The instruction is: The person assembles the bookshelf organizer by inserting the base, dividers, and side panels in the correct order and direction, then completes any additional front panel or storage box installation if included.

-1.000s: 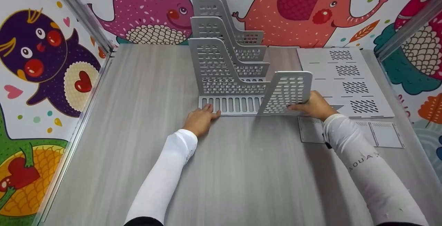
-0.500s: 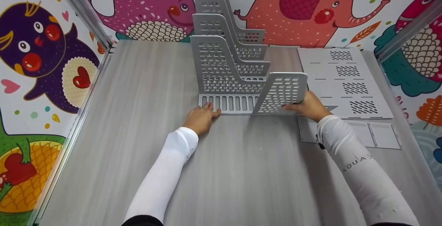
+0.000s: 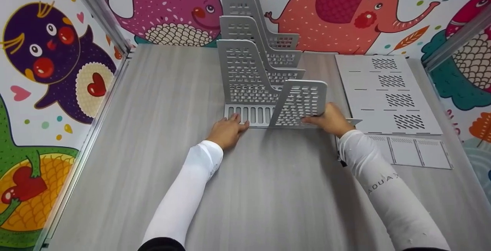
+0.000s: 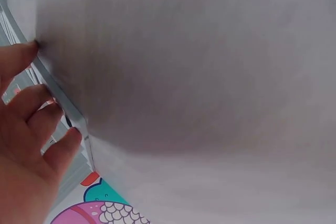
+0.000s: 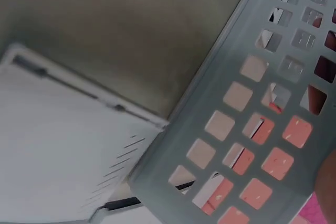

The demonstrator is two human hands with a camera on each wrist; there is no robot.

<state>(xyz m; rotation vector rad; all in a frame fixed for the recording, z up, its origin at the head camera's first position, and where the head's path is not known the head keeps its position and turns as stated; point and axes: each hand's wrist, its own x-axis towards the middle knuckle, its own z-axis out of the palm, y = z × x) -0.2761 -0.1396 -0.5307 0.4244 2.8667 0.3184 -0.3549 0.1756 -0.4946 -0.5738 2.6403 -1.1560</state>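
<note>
My left hand (image 3: 226,130) rests at the front left corner of a grey slotted base (image 3: 257,125), fingers on its bars. In the left wrist view, my left thumb (image 4: 21,57) and fingertips lie along the base's thin edge. Several perforated grey dividers (image 3: 245,67) with curved tops stand in a row on the base, like a file rack. With my right hand (image 3: 328,120) I grip a similar loose perforated panel (image 3: 303,94) by its right end, thumb on the near face. That panel leans at the front of the base and overlaps its right part.
A flat grey sheet (image 3: 364,80) with slit patterns lies on the table at the right. In front of it lies a smaller ribbed panel (image 3: 433,155), partly behind my right sleeve. Cartoon-printed walls (image 3: 337,13) and metal posts (image 3: 103,17) enclose the table (image 3: 268,197).
My right hand has moved the loose panel leftward along the front of the base. My left hand stays at the base's corner; the head view has shifted slightly.
</note>
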